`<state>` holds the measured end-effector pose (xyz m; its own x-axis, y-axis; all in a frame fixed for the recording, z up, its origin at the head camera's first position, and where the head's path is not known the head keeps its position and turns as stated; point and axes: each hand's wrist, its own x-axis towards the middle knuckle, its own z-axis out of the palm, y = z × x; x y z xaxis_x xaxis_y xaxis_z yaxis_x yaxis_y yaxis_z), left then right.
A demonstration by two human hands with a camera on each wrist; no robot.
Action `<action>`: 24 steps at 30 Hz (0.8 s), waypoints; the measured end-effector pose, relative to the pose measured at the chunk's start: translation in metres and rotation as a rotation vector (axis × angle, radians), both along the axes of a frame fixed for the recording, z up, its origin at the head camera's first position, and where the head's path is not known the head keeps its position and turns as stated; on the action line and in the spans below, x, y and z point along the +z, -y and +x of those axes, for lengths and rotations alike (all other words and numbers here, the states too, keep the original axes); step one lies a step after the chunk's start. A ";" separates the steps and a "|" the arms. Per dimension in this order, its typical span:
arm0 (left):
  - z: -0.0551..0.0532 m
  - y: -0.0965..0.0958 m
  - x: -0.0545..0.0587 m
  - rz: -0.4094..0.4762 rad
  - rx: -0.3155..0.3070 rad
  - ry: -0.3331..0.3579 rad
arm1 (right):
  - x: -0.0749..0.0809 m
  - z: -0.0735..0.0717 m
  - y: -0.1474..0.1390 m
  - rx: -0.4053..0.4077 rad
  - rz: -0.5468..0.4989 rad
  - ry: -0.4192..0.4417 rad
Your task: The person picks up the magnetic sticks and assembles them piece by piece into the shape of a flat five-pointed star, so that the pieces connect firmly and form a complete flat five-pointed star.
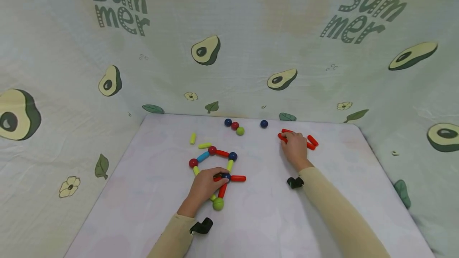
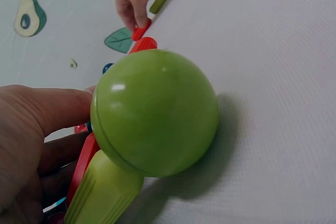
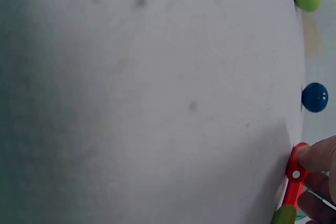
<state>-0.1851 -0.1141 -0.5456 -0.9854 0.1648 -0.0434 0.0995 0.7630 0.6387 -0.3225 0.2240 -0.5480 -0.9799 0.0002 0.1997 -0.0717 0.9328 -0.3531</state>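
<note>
My left hand (image 1: 202,188) pinches a dark blue ball (image 1: 226,176) between thumb and fingertips, in a ring of sticks and balls on the table. A red stick (image 1: 238,178) juts right from that ball; another red stick (image 1: 222,191) runs down to a green ball (image 1: 218,204). The green ball (image 2: 155,114) fills the middle of the left wrist view and hides part of the ring. Over by the loose red sticks at the right, my right hand (image 1: 296,149) pinches a red stick (image 3: 295,170) between thumb and fingers.
Loose red sticks (image 1: 312,140) lie around the right hand. Behind the ring are a red ball (image 1: 234,126) among others and a lone dark blue ball (image 1: 264,124). Yellow-green sticks (image 1: 193,138) lie at its upper left. A printed cloth (image 1: 236,19) hangs behind the table.
</note>
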 end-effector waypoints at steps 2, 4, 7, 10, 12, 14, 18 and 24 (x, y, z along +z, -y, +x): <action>0.000 0.000 0.001 0.004 -0.005 -0.004 | 0.001 0.000 0.000 0.027 -0.008 0.011; 0.001 -0.001 0.001 0.017 -0.004 -0.014 | 0.001 0.002 0.003 0.064 -0.023 0.023; 0.001 0.000 0.002 0.032 -0.008 -0.034 | 0.002 0.008 0.011 0.136 -0.054 0.055; 0.001 0.000 0.001 0.037 -0.012 -0.046 | 0.002 0.020 0.023 0.203 -0.067 0.099; 0.001 0.001 0.001 0.034 -0.020 -0.045 | 0.001 0.028 0.031 0.237 -0.069 0.129; 0.002 0.001 0.001 0.032 -0.019 -0.041 | 0.001 0.037 0.041 0.267 -0.081 0.154; 0.001 0.000 0.002 0.026 -0.005 -0.030 | 0.001 0.053 0.059 0.298 -0.139 0.209; 0.002 -0.001 0.002 0.021 0.006 -0.024 | 0.005 0.067 0.082 0.341 -0.226 0.259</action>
<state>-0.1835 -0.1127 -0.5433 -0.9870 0.1600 -0.0165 0.1106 0.7499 0.6522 -0.2553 0.1420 -0.5429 -0.9492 -0.3140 -0.0193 -0.2426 0.7695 -0.5908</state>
